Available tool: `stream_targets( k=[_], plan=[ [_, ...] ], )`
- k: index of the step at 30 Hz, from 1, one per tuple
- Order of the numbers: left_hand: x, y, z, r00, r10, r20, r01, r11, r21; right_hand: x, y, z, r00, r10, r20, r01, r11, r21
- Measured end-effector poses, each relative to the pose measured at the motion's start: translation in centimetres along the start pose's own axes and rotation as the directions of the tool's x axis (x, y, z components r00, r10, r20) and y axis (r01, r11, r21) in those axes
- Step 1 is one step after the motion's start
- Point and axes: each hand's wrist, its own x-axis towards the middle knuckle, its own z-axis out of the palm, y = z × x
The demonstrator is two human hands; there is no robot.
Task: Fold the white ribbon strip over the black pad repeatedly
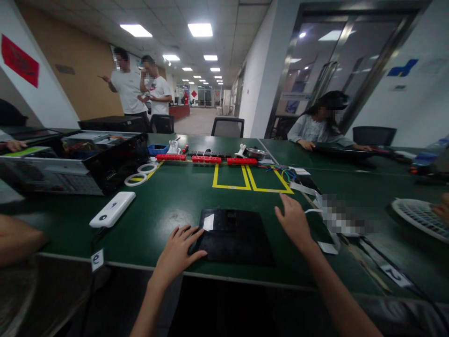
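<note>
The left hand (177,252) is pressing its spread fingers on the near-left corner of the black panel (235,236), apparently steadying it on the green table (168,196). The right hand (293,220) is resting open, fingers together, just right of it.

Tag at near tabletop edge (97,260): a single character resembling "e" is printed in black on white.
Tag at right tabletop edge (396,275): the digit "2" is shown.
Red wall sign (19,61): its lettering cannot be read.
Blue wall logo (403,68): no words are legible.
</note>
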Motion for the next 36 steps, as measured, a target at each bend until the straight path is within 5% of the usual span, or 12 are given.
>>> stream_targets(
  k=[4,9,14,19,24,28,36],
  plan=[
    [0.0,0.0,0.0,1.000,-0.001,0.001,0.001,1.000,0.005,-0.5,5.8,-0.7,0.979,0.191,-0.076,-0.205,0.937,-0.283],
    [0.0,0.0,-0.2,1.000,-0.006,-0.001,0.006,1.000,0.009,-1.7,10.3,-0.8,0.980,0.175,-0.096,-0.200,0.874,-0.443],
    [-0.1,0.2,-0.4,1.000,0.007,0.030,-0.008,1.000,0.025,-1.6,11.7,-1.1,0.981,0.184,0.056,-0.135,0.867,-0.480],
    [-0.2,0.4,-0.2,0.999,0.001,0.032,-0.003,0.999,0.047,-1.0,11.8,-2.1,0.979,0.190,0.076,-0.139,0.890,-0.435],
    [0.2,0.6,-0.2,1.000,-0.023,0.019,0.022,0.998,0.063,-0.3,10.7,-3.2,0.991,0.134,0.006,-0.126,0.944,-0.305],
    [0.9,1.0,-0.2,0.999,-0.043,0.013,0.041,0.996,0.083,0.0,7.7,-5.0,0.998,0.043,-0.044,-0.047,0.994,-0.097],
    [2.8,1.2,-0.1,0.996,-0.081,0.035,0.076,0.989,0.131,-1.3,-1.4,-8.6,0.929,-0.334,-0.158,0.367,0.884,0.291]
  ],
)
